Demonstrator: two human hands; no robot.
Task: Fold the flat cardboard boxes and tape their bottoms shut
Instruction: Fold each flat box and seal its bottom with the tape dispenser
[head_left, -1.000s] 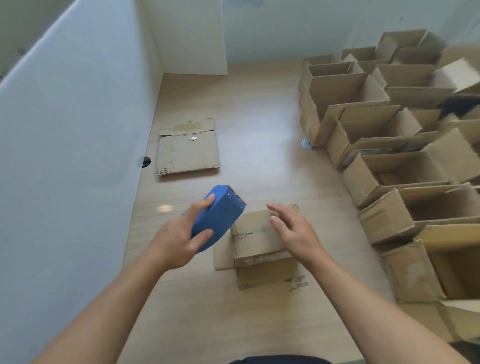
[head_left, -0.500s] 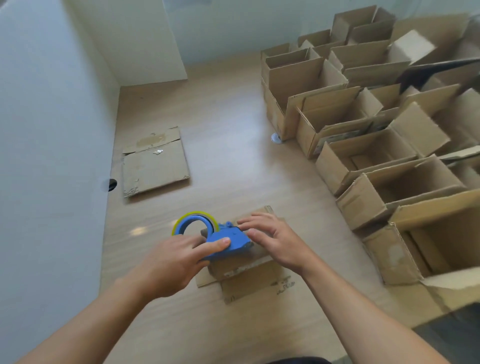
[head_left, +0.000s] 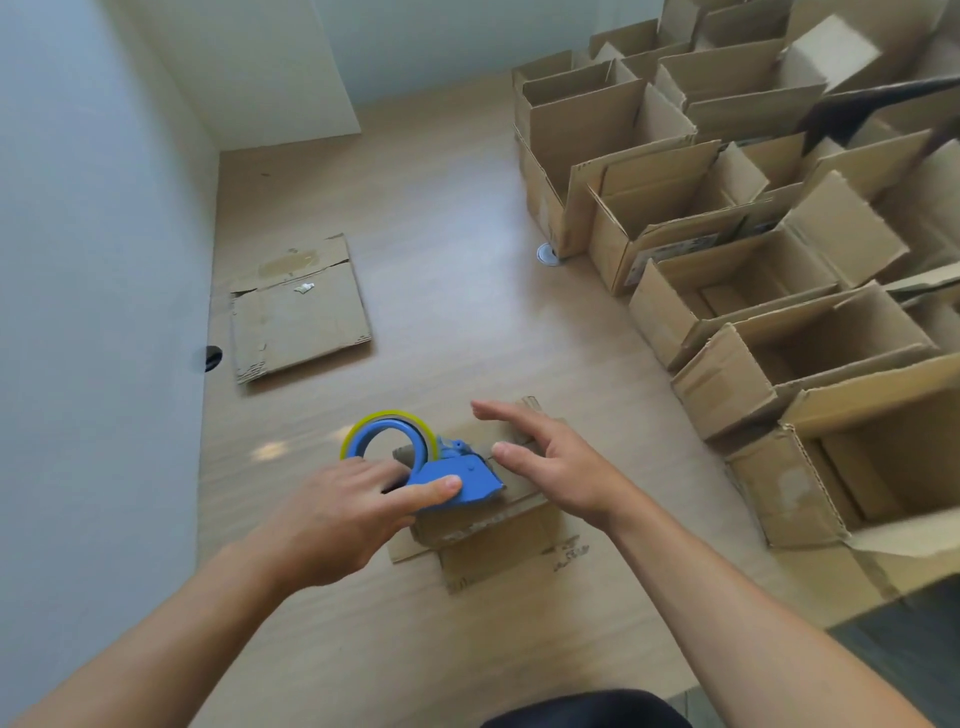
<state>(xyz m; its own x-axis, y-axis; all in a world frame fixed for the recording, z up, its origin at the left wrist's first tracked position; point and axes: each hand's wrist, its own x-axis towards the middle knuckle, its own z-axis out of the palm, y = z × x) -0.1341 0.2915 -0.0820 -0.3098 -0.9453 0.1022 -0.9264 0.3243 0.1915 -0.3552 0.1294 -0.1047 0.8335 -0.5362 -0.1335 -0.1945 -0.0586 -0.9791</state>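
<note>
Blue tape dispenser (head_left: 478, 480) sits on the upturned box (head_left: 493, 556), gripped by the left hand (head_left: 332, 514). Its long axis points from those fingers toward the right hand (head_left: 550, 462), whose straight, spread fingers hold nothing just past its nose. Half a second ago the right fingers crowded against the dispenser; now a gap shows.

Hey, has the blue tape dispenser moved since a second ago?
Yes. The tape dispenser has come from left of the small box down onto its top.
</note>
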